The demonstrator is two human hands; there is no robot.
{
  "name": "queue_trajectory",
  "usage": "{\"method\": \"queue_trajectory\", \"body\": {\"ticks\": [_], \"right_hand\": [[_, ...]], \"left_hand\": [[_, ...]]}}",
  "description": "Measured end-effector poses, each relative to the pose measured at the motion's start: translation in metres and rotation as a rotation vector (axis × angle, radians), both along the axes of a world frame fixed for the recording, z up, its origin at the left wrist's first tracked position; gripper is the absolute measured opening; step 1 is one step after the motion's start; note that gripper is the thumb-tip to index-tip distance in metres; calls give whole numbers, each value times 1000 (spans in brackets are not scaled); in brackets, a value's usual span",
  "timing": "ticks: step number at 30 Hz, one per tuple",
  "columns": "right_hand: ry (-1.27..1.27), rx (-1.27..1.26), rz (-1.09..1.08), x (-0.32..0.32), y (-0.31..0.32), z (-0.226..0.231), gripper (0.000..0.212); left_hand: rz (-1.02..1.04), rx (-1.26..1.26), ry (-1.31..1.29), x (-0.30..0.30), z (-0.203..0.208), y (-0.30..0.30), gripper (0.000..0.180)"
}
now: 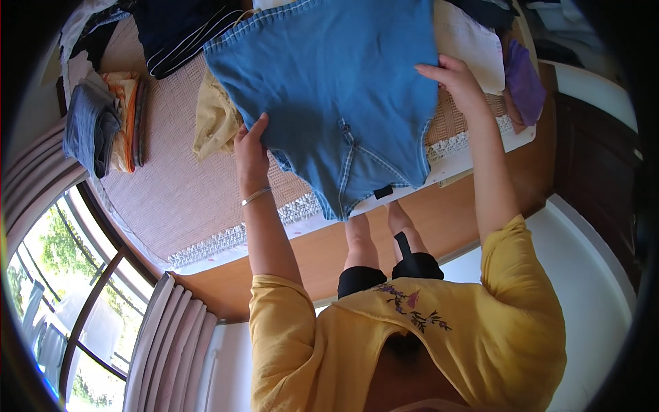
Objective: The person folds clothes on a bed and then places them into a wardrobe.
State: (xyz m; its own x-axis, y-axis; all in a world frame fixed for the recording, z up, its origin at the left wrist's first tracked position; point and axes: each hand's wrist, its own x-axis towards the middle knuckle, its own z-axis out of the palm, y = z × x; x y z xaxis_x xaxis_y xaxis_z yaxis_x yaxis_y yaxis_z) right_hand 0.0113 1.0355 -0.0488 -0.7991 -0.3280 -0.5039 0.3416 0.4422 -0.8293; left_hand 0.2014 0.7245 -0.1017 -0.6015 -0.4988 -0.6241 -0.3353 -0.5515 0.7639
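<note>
A blue denim top point(322, 82) hangs spread between my two hands over the near edge of the bed. A short buttoned opening with pale stitching runs down its lower part, and a small dark tag shows at the bottom edge. My left hand point(252, 151) is closed on its left edge, thumb on top, with the other fingers behind the cloth. My right hand point(454, 79) pinches its right edge, the fingertips partly hidden. Beside my left hand, a crumpled pale yellow garment point(214, 120) lies on the bed, partly covered by the denim.
The bed carries a woven tan mat point(165, 158). Folded grey-blue clothes point(90, 127) and orange clothes point(123, 113) lie at left. Dark clothing point(182, 31) sits at the far left, white cloth point(477, 44) and a purple cloth point(525, 86) at right. A curtained window point(82, 302) stands left.
</note>
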Motion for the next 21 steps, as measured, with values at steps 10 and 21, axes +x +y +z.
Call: {"method": "queue_trajectory", "body": {"ticks": [10,21], "right_hand": [[-44,-682,-190,42,63,85,28],[415,-724,-72,42,-67,158,8]], "left_hand": [[5,-140,451,87,126,-9,12],[279,-655,348,142,250,-98,11]]}}
